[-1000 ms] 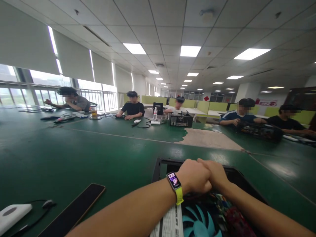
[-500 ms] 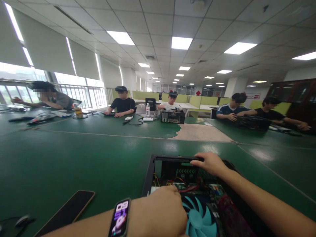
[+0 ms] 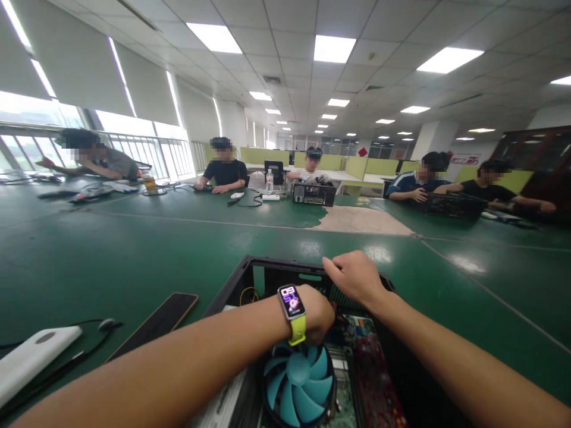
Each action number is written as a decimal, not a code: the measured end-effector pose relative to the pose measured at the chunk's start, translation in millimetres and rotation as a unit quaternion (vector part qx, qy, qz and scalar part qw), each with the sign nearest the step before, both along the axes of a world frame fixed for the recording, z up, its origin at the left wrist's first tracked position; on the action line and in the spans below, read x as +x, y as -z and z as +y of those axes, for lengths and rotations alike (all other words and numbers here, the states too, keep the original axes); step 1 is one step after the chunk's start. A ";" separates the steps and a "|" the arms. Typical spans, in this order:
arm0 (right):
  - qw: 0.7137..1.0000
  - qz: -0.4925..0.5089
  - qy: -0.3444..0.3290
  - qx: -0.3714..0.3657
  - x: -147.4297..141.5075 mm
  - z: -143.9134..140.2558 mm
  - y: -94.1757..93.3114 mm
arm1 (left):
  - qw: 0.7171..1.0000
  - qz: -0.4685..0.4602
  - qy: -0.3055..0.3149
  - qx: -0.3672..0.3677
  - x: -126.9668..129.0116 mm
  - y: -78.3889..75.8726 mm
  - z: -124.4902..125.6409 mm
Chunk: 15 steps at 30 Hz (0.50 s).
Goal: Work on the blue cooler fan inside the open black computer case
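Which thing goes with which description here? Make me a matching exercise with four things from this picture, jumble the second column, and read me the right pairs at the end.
Column one
1. Fan
2. Watch strap
3. Phone-like slab
4. Left hand

Column two
A. dark-faced, flat on the green tabletop
B. over the inside of the open computer case
C. turquoise
D. bright yellow

Pairs: 1-C, 2-D, 3-A, 4-B

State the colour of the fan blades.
The fan blades are teal blue, clearest in the head view.
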State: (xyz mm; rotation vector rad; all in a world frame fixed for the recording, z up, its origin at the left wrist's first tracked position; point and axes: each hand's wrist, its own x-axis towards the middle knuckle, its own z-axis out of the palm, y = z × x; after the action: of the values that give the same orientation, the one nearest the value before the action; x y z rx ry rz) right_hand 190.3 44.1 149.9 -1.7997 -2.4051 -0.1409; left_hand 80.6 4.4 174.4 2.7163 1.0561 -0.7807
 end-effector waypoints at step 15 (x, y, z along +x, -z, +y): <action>0.930 -0.228 -0.050 -0.284 -8.8 -1.2 35.1 | 0.958 0.078 -0.039 -0.272 -7.6 39.4 53.3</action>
State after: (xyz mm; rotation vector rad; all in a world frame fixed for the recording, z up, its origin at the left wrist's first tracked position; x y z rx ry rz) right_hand 181.6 42.9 114.8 -2.0365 -3.1096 0.1953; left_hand 73.0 57.6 135.0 2.1662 0.8123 -1.0955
